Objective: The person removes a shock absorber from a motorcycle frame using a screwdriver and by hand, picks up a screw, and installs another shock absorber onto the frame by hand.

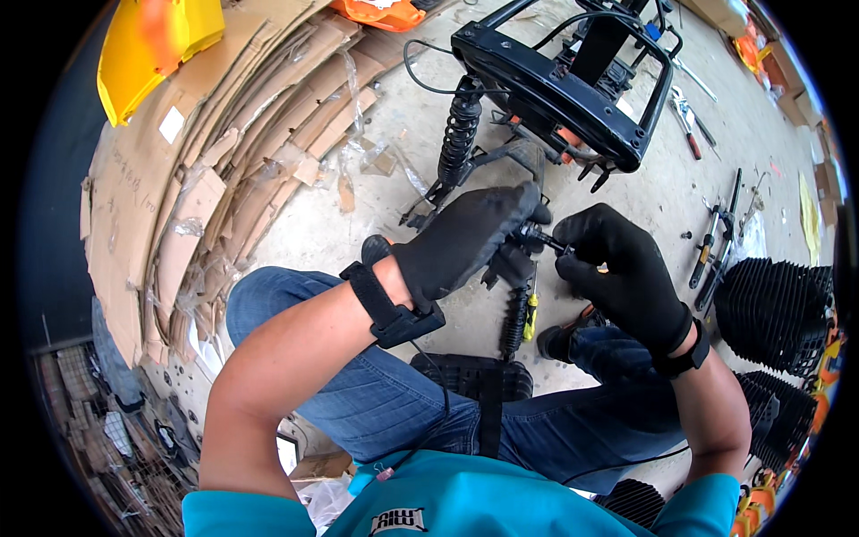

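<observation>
My black-gloved left hand (465, 237) is closed around a dark metal part (508, 264) at the centre, partly hidden by the glove. My black-gloved right hand (626, 273) pinches a short black bolt or rod (546, 237) that meets that part. Below them are a black coil-spring shock absorber (514, 318), a yellow-handled screwdriver (531, 318) and a black cushion or seat (447, 376). Just beyond my hands stands a black tubular vehicle frame (626, 134) with another coil shock (461, 125) on its left.
Flattened cardboard (148, 215) is piled at the left, under a yellow panel (134, 67). An orange panel (376, 11) lies at the back. Tools (689, 125) and long black parts (716, 242) lie on the concrete floor (385, 125) at the right, beside stacked black ribbed pieces (774, 313).
</observation>
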The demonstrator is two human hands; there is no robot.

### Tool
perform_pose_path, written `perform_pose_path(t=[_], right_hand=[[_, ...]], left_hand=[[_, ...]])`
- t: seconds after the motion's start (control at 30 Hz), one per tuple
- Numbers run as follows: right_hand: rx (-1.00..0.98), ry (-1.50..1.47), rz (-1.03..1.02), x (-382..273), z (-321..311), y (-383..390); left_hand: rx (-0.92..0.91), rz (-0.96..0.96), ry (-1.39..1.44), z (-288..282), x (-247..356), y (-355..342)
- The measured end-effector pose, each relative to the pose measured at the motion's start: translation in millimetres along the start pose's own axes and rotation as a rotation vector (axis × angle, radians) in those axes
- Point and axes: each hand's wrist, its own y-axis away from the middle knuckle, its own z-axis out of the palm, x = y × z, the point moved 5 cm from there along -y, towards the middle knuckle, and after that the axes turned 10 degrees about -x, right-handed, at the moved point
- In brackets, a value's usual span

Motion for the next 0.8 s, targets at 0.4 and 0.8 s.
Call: perform_pose_path(t=[0.4, 0.8], right_hand=[[-0.042, 0.167, -0.061, -6.1, -3.3, 0.3], [0.004, 0.067, -0.071, -4.2, -4.7, -0.1]], left_hand=[[-0.008, -0.087, -0.100, -2.5, 0.9, -0.7], [0.011, -0.088, -0.168, -5.3, 6.0, 0.1]])
